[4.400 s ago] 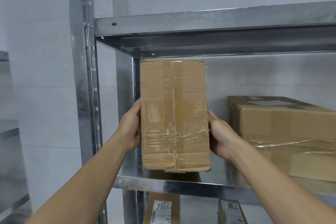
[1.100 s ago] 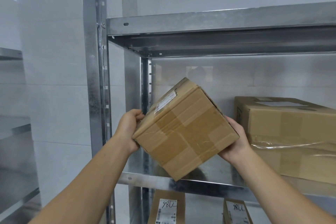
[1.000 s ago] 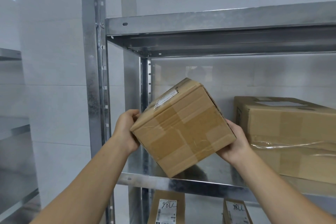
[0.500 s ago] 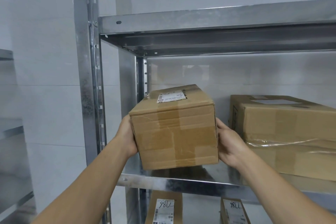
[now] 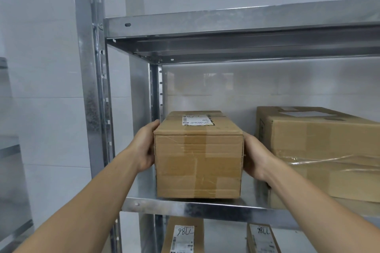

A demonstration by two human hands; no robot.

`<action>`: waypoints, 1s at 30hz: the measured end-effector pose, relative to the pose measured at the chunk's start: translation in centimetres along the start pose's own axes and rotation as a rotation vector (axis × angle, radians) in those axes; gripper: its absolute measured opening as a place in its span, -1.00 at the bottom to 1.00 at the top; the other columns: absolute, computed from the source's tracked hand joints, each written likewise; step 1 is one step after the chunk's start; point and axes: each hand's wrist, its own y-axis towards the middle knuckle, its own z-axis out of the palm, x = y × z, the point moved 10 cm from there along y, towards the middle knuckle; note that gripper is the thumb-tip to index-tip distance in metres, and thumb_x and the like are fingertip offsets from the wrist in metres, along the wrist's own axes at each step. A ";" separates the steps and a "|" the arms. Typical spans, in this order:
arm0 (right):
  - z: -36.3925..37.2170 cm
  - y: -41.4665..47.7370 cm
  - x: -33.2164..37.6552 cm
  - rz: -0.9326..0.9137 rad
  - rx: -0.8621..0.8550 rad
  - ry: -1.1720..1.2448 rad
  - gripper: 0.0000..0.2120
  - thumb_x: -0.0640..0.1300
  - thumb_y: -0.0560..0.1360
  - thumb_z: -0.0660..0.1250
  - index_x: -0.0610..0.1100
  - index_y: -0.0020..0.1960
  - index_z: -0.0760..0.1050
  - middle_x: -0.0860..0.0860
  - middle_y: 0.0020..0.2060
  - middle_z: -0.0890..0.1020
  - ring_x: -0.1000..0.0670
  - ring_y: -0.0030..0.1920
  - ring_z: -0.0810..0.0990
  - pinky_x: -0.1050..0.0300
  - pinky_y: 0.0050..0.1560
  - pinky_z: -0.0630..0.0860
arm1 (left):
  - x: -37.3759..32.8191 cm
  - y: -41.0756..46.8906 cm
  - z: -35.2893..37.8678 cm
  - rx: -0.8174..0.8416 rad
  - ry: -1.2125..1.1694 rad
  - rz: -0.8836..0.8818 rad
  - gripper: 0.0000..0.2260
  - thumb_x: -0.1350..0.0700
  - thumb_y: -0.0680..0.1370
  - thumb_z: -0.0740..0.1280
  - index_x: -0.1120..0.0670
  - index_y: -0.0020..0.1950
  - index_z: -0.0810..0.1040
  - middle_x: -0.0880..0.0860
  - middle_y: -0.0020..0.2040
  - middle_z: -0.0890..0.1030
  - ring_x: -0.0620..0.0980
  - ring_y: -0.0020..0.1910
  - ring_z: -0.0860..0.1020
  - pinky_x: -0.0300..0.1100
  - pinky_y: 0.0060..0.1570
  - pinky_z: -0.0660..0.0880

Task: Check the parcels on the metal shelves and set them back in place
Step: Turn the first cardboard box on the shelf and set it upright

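Note:
A brown cardboard parcel, taped and with a white label on its top, stands level on the metal shelf near its left end. My left hand grips the parcel's left side, fingers reaching over the top edge. On the opposite side my right hand holds the box, its fingers hidden behind it.
A larger taped carton sits on the same shelf to the right, close to my right hand. The upright post stands at the left. The shelf above hangs overhead. Two labelled parcels stand on the shelf below.
The parcel was turned from tilted on a corner to level, then lowered and pushed back until its base rests on the shelf. Both hands stayed on its sides.

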 end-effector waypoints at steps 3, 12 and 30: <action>0.5 -0.1 0.0 0.056 0.024 -0.050 -0.43 0.32 0.53 0.29 -0.15 0.19 0.65 -0.21 0.20 0.68 -0.25 0.23 0.64 -0.30 0.37 0.47 | -0.1 0.3 -0.5 -0.046 0.043 -0.056 -0.67 -0.24 0.57 0.32 0.03 -0.05 0.53 0.09 -0.03 0.52 0.09 -0.15 0.53 -0.06 -0.21 0.47; 2.2 0.0 2.5 0.243 0.102 -0.327 -0.61 0.29 0.58 0.28 -0.05 -0.04 0.55 -0.16 -0.04 0.61 -0.17 -0.06 0.59 -0.16 0.11 0.54 | -1.3 1.5 0.0 0.017 0.433 -0.166 -0.62 -0.14 0.58 0.38 0.10 0.25 0.64 0.11 0.01 0.66 0.09 -0.03 0.63 0.03 0.22 0.53; 2.5 2.7 3.2 0.306 0.103 -0.518 -0.72 0.11 0.61 0.35 -0.12 0.02 0.56 -0.10 -0.29 0.66 -0.10 -0.27 0.64 -0.06 -0.15 0.62 | -1.0 3.9 0.7 0.075 0.557 -0.224 -0.76 0.02 0.62 0.36 0.14 0.19 0.63 0.07 -0.15 0.67 -0.01 -0.31 0.62 -0.18 -0.27 0.55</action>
